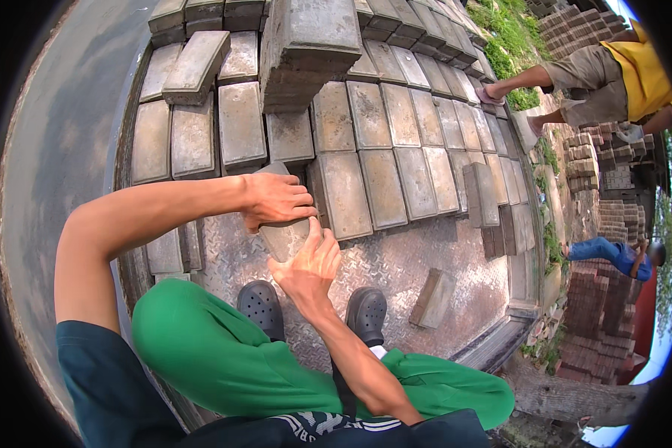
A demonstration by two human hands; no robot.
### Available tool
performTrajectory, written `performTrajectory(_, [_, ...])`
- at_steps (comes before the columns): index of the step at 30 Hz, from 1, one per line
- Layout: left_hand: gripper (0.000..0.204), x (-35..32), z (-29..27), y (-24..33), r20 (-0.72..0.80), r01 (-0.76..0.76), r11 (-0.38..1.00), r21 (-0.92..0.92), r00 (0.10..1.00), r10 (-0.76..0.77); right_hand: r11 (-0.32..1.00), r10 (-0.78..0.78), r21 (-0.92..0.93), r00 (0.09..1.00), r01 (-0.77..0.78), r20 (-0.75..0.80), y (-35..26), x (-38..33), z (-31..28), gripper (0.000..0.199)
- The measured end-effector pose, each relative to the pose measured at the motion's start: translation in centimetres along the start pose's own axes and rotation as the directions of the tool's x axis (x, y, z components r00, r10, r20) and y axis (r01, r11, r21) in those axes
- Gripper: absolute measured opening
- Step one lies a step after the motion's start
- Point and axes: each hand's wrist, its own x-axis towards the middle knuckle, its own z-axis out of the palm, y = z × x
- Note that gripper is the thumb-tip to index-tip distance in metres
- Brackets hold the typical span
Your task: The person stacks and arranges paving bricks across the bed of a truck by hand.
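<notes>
A grey paving brick (282, 237) is held between two hands above a ridged metal deck (396, 261).

The brick is clasped from above by the left hand (276, 200), whose fingers are curled over its upper edge, while its lower right side is pressed by the right hand (308, 263) with fingers spread flat against it. It is tilted just in front of the laid rows of bricks (396, 149). A loose brick (433, 297) is seen well apart to the right, beyond the dark clogs (366, 313).
</notes>
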Motion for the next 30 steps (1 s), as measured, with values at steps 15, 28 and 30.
performTrajectory(15, [0.116, 6.1, 12.6, 7.9, 0.496, -0.137, -0.499, -0.856, 0.057, -0.866, 0.374, 0.607, 0.597, 0.674, -0.710, 0.421, 6.5, -5.1, 8.5, 0.095])
performTrajectory(28, [0.107, 9.7, 16.3, 9.2, 0.497, -0.667, -0.445, -0.597, 0.128, -0.858, 0.005, 0.475, 0.830, 0.732, -0.558, 0.489, 6.7, -3.2, 10.1, 0.049])
performTrajectory(30, [0.104, 10.5, 15.8, 8.9, 0.541, -0.702, -0.451, -0.551, 0.111, -0.834, -0.101, 0.461, 0.831, 0.714, -0.547, 0.527, 8.0, -2.6, 10.3, 0.037])
